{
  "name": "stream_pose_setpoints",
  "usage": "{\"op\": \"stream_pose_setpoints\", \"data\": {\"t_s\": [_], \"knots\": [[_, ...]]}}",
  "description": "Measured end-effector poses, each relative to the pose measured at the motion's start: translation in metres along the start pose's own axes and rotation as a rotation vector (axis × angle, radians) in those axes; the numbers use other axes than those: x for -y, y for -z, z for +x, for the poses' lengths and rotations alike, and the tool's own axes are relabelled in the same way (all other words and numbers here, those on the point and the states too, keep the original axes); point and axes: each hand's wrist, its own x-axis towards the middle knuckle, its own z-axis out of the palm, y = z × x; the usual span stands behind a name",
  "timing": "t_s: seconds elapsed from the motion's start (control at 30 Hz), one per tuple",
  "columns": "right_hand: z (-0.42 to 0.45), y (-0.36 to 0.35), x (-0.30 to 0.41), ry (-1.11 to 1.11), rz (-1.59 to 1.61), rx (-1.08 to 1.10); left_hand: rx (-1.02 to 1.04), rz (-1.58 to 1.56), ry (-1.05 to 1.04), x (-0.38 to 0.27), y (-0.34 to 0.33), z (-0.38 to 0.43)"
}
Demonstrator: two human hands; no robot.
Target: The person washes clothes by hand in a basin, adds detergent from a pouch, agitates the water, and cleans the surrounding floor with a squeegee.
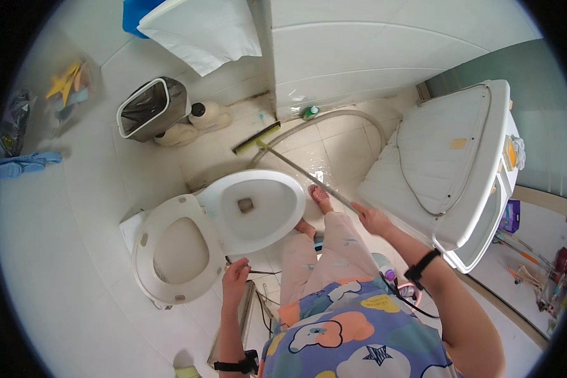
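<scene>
My right hand grips the handle of a long floor brush. Its green and dark head rests on the wet tiled floor, beside a grey drain hose. My left hand has curled fingers close to the edge of the raised toilet seat. A thin dark rod or cord shows beside those fingers; whether they hold it is unclear. Before me stands the toilet bowl, uncovered. My feet, one in a pink slipper, are right of the bowl.
A white washing machine stands at the right. A green bottle sits against the wall. Beyond the toilet are a lined waste bin and beige bottles. Blue gloves or cloths hang at the left, and a white sheet hangs above.
</scene>
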Motion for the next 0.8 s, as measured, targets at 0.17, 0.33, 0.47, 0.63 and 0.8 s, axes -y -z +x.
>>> {"op": "stream_pose_setpoints", "data": {"t_s": [0.17,0.33,0.47,0.63,0.8], "knots": [[0.091,0.036,0.041,0.109,-0.015,-0.093,-0.015,-0.041,-0.046,0.014,0.001,0.006],[0.06,0.051,-0.011,0.166,-0.185,-0.052,-0.102,-0.048,-0.031,0.031,0.004,-0.014],[0.061,0.077,-0.003,0.186,-0.272,0.009,-0.178,-0.147,0.021,0.044,0.001,-0.033],[0.12,0.095,0.05,0.176,-0.191,0.025,-0.187,-0.151,0.028,0.041,-0.004,-0.04],[0.117,0.125,-0.013,0.355,-0.352,0.085,-0.349,-0.245,0.129,0.027,-0.012,-0.055]]}}
